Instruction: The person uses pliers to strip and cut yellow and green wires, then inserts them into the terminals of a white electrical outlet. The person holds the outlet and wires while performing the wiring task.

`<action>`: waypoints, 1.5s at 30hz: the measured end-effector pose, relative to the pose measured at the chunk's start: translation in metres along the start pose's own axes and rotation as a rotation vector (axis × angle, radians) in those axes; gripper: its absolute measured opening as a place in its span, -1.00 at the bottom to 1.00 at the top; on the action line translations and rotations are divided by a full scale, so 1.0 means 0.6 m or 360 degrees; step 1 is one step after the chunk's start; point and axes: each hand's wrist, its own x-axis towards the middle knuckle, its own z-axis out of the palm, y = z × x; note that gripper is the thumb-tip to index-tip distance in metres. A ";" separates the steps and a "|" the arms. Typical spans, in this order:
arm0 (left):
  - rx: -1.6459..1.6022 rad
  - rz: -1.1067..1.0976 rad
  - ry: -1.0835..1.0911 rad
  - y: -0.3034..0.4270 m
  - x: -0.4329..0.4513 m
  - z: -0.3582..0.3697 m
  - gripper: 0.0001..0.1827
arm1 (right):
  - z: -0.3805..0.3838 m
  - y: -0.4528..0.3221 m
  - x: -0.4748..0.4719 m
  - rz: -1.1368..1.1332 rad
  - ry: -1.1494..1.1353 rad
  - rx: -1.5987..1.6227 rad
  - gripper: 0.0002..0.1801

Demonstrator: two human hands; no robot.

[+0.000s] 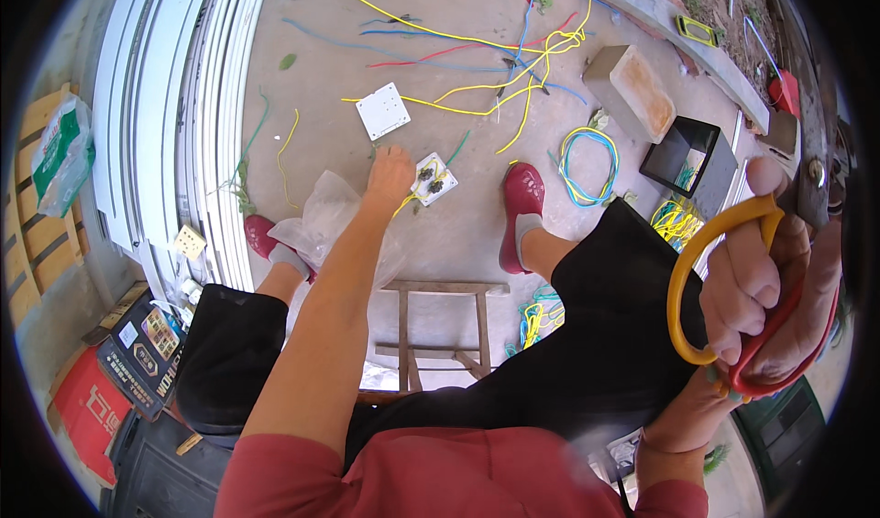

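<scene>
My left hand (392,174) reaches down to the floor with its fingers curled, beside the back of a white socket or switch plate (437,178). Yellow wires run from that plate's dark terminals down past the hand, and a short green wire sticks out behind. The fingertips are hidden, so whether they grip the plate's edge is unclear. Just beyond lies a white square plate (383,111). At the right, close to the camera, my right hand (749,284) holds large scissors (687,270) by one yellow and one red loop handle. Their metal blades point up, partly lost at the rim.
Loose yellow, blue and red wires (481,109) lie ahead, with a wire coil (588,167) to the right. A brick block (629,92) and black box (689,164) stand beyond it. White panels (165,105) line the left. Near my feet are a plastic bag (330,219) and wooden frame (443,287).
</scene>
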 end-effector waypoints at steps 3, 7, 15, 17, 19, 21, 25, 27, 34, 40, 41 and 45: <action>-0.0129 0.0155 0.0062 -0.015 0.000 0.001 -0.95 | -0.003 -0.003 0.006 0.0044 0.0036 0.0065 -0.31; -0.0461 0.0197 0.0486 -0.016 -0.036 -0.031 -0.92 | 0.011 0.008 0.013 -0.0062 0.0171 0.0069 -0.33; -0.1194 -0.0160 0.1020 0.010 -0.143 -0.300 -0.92 | 0.047 0.063 0.018 -0.0386 0.0565 -0.0178 -0.52; -0.1211 -0.0146 0.1187 0.021 -0.185 -0.393 -0.90 | 0.044 0.072 0.023 -0.0345 0.0481 -0.0436 -0.54; -0.1206 -0.0111 0.1360 0.040 -0.224 -0.476 -0.87 | 0.052 0.084 0.020 -0.0265 0.0403 -0.0357 -0.52; -0.1052 -0.0077 0.1468 0.061 -0.260 -0.539 -0.81 | 0.056 0.102 0.021 -0.0186 0.0320 -0.0245 -0.51; -0.0879 -0.0089 0.1655 0.104 -0.318 -0.605 -0.76 | 0.080 0.109 0.019 0.0055 -0.0187 0.0020 -0.46; -0.0848 -0.0119 0.1707 0.119 -0.339 -0.625 -0.79 | 0.107 0.102 0.007 -0.0051 -0.0327 0.0207 -0.44; -0.0854 -0.0121 0.1785 0.155 -0.365 -0.634 -0.79 | 0.101 0.096 -0.007 -0.0148 -0.0520 0.0082 -0.31; -0.0833 -0.0123 0.1708 0.161 -0.374 -0.634 -0.81 | 0.093 0.096 -0.022 -0.0300 -0.0507 -0.0128 -0.29; -0.0800 -0.0113 0.1692 0.161 -0.376 -0.636 -0.81 | 0.092 0.095 -0.027 -0.0302 -0.0491 -0.0145 -0.29; -0.0715 -0.0087 0.1636 0.159 -0.384 -0.637 -0.81 | 0.066 0.099 -0.035 -0.0270 -0.0422 -0.0336 -0.29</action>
